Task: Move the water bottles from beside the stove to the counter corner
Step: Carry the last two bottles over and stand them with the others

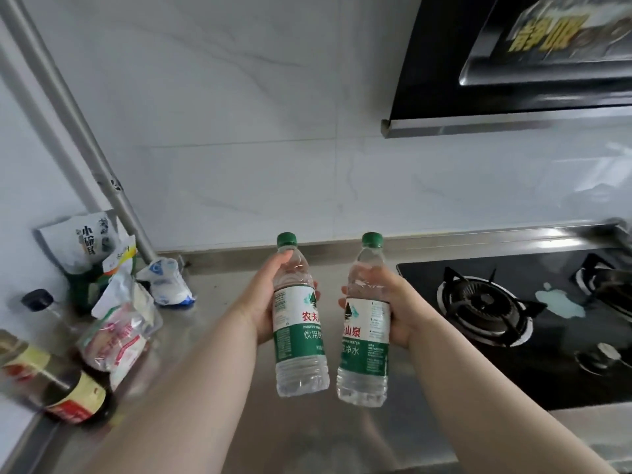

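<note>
One head cam, worn high, pitched forward and down over the steel counter (212,285). Wide-angle lens (the pipe (83,131) in the upper left leans hard). It faces the tiled wall (239,114), which fills the upper half. The range hood (513,63) clips the upper right, and the stove (444,371) sits at the right edge. Close range: forearms enter from the bottom. The left hand (260,302) grips the left bottle (297,336) and the right hand (402,302) grips the right bottle (364,343), dead centre.

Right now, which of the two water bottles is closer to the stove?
The bottle in the right hand, on the side of the black stove. The other bottle, in the left hand, is toward the bags.
</note>
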